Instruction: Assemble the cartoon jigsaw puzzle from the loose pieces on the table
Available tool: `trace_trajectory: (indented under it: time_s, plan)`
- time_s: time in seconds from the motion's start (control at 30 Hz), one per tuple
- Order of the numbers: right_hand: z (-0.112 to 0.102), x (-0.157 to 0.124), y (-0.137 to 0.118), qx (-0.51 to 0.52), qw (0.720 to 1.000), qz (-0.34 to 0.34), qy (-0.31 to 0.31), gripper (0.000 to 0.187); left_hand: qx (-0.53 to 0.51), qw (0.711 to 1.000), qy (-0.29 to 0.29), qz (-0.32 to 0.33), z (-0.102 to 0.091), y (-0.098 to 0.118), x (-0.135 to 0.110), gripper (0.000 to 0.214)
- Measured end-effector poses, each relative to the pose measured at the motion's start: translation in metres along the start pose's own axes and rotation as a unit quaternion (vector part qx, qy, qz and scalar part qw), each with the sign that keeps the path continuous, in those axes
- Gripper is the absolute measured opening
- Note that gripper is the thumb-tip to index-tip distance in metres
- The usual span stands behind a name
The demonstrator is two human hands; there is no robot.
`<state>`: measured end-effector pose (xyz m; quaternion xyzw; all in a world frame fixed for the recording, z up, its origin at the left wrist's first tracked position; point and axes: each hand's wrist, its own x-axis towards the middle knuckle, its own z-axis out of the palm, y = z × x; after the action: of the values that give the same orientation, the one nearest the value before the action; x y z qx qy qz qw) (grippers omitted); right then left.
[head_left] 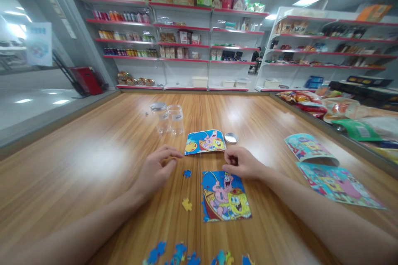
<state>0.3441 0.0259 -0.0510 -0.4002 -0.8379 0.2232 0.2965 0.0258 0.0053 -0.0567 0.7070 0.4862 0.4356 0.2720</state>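
Note:
My left hand (158, 167) hovers low over the table with its fingers stretched out and holds nothing. Its fingertips are near the lower left corner of a cartoon picture sheet (205, 141), which is slightly curled. Beside that hand lies a loose blue puzzle piece (187, 173), and lower down a yellow puzzle piece (187, 204). My right hand (244, 163) has its fingers curled in, at the top right of a partly assembled jigsaw puzzle (226, 196). Its thumb is by the puzzle's upper edge. Whether anything is inside those fingers is hidden.
Several loose puzzle pieces (178, 252) lie at the near edge. Two clear jars (168, 120) stand beyond my left hand; a round metal lid (231, 137) lies by the sheet. On the right are two more picture sheets (338, 184) and packaged snacks (311, 103). Stocked shelves (180, 27) stand behind.

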Motion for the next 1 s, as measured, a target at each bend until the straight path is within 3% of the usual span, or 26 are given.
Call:
trace_trajectory:
  time_s: [0.07, 0.13, 0.3, 0.47, 0.6, 0.7, 0.87, 1.0]
  plan:
    - [-0.001, -0.001, -0.005, -0.024, 0.999, -0.02, -0.022, 0.021, -0.02, 0.997, 0.017, -0.066, -0.003, -0.016, 0.009, 0.022]
    - [-0.002, -0.002, -0.007, -0.045, 0.998, -0.031, -0.032, 0.019, -0.032, 0.995, 0.013, -0.088, -0.007, -0.027, 0.016, 0.025]
    - [-0.001, -0.003, -0.007, -0.079, 0.995, -0.047, -0.04, 0.017, -0.043, 0.993, -0.081, -0.078, -0.016, -0.022, 0.024, 0.02]
    - [0.0, -0.003, -0.007, -0.097, 0.993, -0.056, -0.039, 0.017, -0.017, 0.986, -0.164, -0.012, -0.014, -0.004, 0.019, 0.017]
    - [0.0, -0.004, -0.008, -0.104, 0.992, -0.061, -0.043, 0.017, 0.019, 0.978, -0.201, 0.059, -0.008, -0.002, 0.014, 0.023]
    - [-0.001, -0.003, -0.008, -0.109, 0.991, -0.062, -0.047, 0.018, 0.05, 0.968, -0.213, 0.12, -0.007, -0.005, 0.013, 0.02]
    - [0.0, -0.003, -0.007, -0.117, 0.99, -0.06, -0.053, 0.018, 0.05, 0.964, -0.207, 0.159, -0.01, -0.001, 0.009, 0.02]
    - [-0.001, -0.003, -0.007, -0.121, 0.989, -0.059, -0.058, 0.019, 0.05, 0.922, -0.265, 0.277, -0.012, 0.013, 0.002, 0.018]
